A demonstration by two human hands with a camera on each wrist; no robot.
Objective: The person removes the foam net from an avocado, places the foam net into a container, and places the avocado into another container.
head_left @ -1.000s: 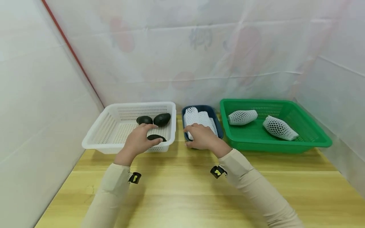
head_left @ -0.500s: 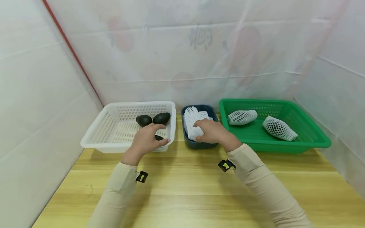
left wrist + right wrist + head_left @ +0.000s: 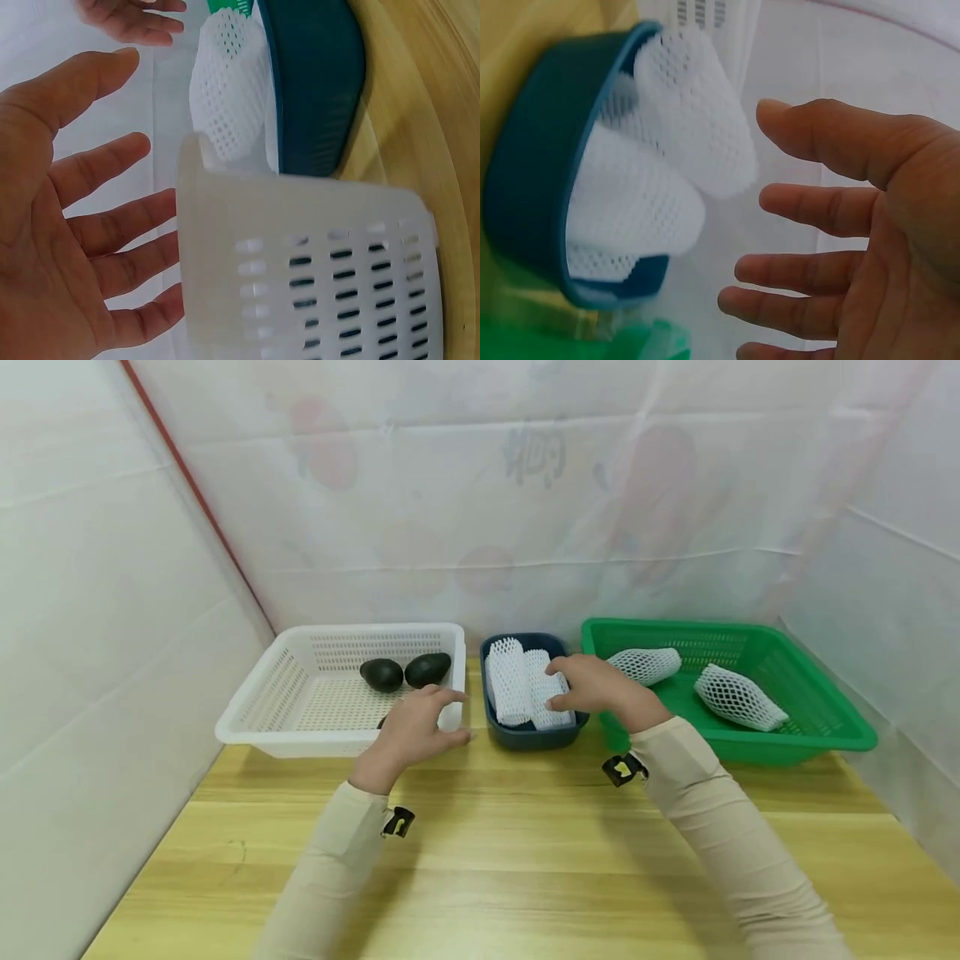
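White plastic basket on the left of a wooden table, holding dark oval avocados, one mostly hidden behind the left hand. That hand hovers at the basket's front right corner, fingers spread, gripping nothing. In the middle, a small dark blue bin holds white foam net sleeves; the right hand, fingers loosely extended and empty, is above its right side. At right, a green basket contains two net-wrapped pieces.
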